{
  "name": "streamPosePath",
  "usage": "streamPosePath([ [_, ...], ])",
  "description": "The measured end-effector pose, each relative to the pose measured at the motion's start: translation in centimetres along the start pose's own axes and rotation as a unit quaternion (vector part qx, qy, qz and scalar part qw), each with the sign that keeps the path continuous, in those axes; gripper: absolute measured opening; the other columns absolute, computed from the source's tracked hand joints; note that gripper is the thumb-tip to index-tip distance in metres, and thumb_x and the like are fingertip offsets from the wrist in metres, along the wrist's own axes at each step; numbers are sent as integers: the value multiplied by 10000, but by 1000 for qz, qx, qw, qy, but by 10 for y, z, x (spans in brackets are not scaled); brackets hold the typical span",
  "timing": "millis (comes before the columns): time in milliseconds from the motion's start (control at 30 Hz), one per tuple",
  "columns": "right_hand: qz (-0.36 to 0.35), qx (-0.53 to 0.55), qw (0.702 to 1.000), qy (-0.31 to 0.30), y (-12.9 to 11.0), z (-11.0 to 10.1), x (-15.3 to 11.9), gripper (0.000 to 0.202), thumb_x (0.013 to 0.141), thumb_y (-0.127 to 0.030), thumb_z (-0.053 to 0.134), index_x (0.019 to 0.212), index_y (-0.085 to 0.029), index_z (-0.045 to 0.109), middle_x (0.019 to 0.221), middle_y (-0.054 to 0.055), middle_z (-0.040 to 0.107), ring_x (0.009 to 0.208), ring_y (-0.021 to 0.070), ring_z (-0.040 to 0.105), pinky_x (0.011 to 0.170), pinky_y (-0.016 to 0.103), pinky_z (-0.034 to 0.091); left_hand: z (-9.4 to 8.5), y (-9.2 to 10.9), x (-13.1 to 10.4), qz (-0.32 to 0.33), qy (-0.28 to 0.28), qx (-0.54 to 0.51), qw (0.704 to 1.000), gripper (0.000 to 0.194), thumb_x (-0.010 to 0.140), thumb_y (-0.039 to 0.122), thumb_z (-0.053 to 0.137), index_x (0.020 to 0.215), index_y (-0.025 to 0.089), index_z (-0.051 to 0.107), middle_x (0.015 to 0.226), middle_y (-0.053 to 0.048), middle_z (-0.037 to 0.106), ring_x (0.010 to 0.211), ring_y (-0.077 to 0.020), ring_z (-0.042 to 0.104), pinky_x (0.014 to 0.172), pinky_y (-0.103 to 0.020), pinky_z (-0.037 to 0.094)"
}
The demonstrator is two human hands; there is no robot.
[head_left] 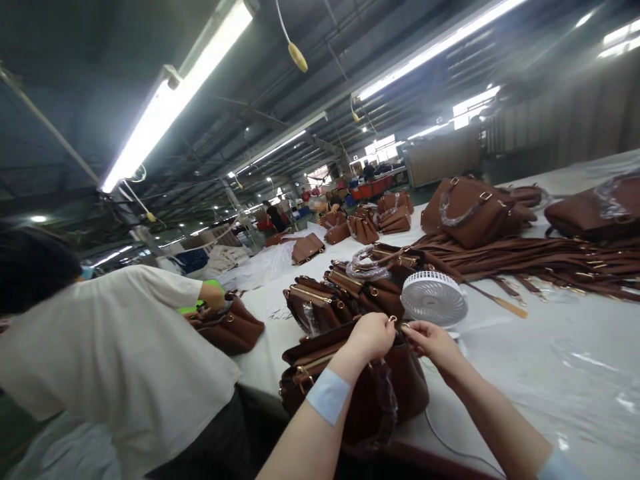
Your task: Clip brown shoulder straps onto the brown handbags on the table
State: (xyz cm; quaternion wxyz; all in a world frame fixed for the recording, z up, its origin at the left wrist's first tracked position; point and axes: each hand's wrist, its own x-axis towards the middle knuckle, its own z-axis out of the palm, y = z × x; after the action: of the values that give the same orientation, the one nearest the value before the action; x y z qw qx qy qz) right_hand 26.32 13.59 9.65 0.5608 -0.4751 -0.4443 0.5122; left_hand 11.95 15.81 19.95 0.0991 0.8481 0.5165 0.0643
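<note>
Left hand (pixel 371 335): tightly pinching gold hardware (pixel 393 319) above brown bag (pixel 413 380)
Right hand (pixel 434 345): pinching gold fitting (pixel 405 327), above bag
Fan (pixel 434 298): just behind bag

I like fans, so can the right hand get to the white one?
Probably yes: the white fan stands just past the right hand, and I see nothing between them. Its fingers would likely have to let go of the small gold-colored fitting first.
</note>
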Motion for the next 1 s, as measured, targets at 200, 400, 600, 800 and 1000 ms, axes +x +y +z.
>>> streamPosePath([
  [200, -84, -122, 987, 55, -9, 1, -4, 387, 726, -535, 653, 905, -192, 639, 754, 30, 657, 684, 184, 612, 537, 277, 481, 5, -10, -3, -61, 117, -84, 988, 366, 984, 320, 314, 779, 185, 586, 793, -63, 677, 754, -177, 616, 706, -282, 428],
  [400, -40, -121, 990, -55, -28, -1, 5, 354, 674, -476, 716, 844, -168, 678, 730, 26, 656, 634, 144, 562, 510, 240, 446, 8, -15, -7, -60, 118, -129, 983, 346, 974, 308, 336, 719, 194, 541, 703, -27, 625, 675, -154, 561, 627, -263, 371],
  [600, 84, -153, 960, -220, -61, -14, 28, 384, 567, -455, 835, 714, -153, 649, 666, 8, 631, 580, 102, 542, 543, 226, 467, 11, -13, -13, -56, 138, -133, 980, 346, 976, 321, 340, 761, 193, 580, 752, -50, 665, 716, -173, 596, 660, -278, 393],
  [800, 100, -293, 896, -318, -91, -9, 43, 243, 570, -309, 820, 669, -172, 645, 605, -12, 614, 530, 104, 549, 500, 218, 471, 11, -13, -18, -43, 139, -150, 978, 354, 978, 323, 332, 819, 186, 617, 834, -78, 706, 783, -203, 635, 717, -300, 441],
  [1000, 41, -420, 873, -244, -81, 18, 51, 142, 538, -87, 759, 537, -150, 632, 433, -18, 550, 388, 117, 518, 377, 214, 419, 14, -13, -21, -33, 131, -173, 976, 364, 974, 331, 332, 861, 181, 644, 896, -102, 725, 841, -228, 664, 785, -324, 480],
])
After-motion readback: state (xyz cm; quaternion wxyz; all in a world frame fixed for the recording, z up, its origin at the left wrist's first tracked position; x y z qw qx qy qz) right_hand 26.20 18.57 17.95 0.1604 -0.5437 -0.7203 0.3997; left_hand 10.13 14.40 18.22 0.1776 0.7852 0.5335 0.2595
